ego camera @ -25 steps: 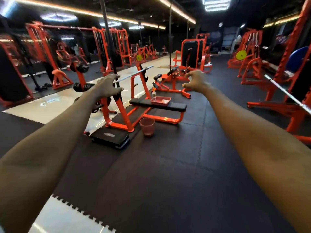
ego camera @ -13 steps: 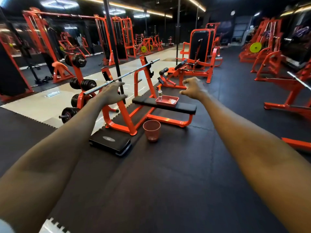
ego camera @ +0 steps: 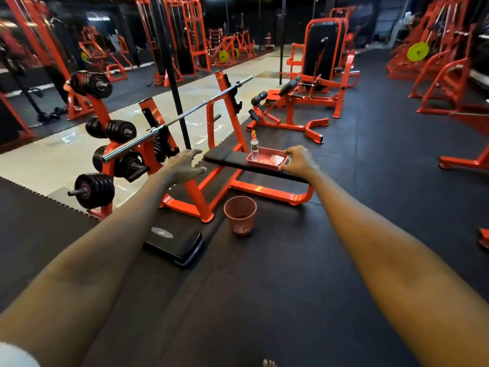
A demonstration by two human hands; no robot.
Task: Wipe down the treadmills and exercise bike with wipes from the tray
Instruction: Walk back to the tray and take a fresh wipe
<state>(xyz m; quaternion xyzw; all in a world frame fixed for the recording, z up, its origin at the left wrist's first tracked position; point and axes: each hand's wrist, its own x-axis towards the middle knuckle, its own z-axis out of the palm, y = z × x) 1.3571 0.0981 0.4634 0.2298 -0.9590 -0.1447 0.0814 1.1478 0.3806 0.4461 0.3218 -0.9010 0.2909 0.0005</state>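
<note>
- Tray (ego camera: 260, 165) is sitting on the black pad of the orange weight bench (ego camera: 227, 158), out toward the pad's near end. It's pink plastic with low walls, so my guess is light and a bit slidey on that vinyl. I'd leave it where it is and just reach in.
- Right hand (ego camera: 300, 161) is stretched out with the fingers loosely curled and nothing in them. In this view it overlaps the tray's right corner, and I honestly can't tell if it's touching the rim or just hanging in front of it.
- Left hand (ego camera: 185, 165) is out too, fingers relaxed and slightly spread, holding nothing, off to the left of the pad.
- Bottle (ego camera: 254, 148) stands upright at the tray's left end. It's tall and narrow, so probably easy to knock over if the tray gets bumped.
- Wipes (ego camera: 276, 158) are the pale crumpled bit inside the tray, right side. Soft, floppy, basically weightless, maybe damp and clingy. Pinch a top fold with thumb and forefinger and lift straight up.
</note>
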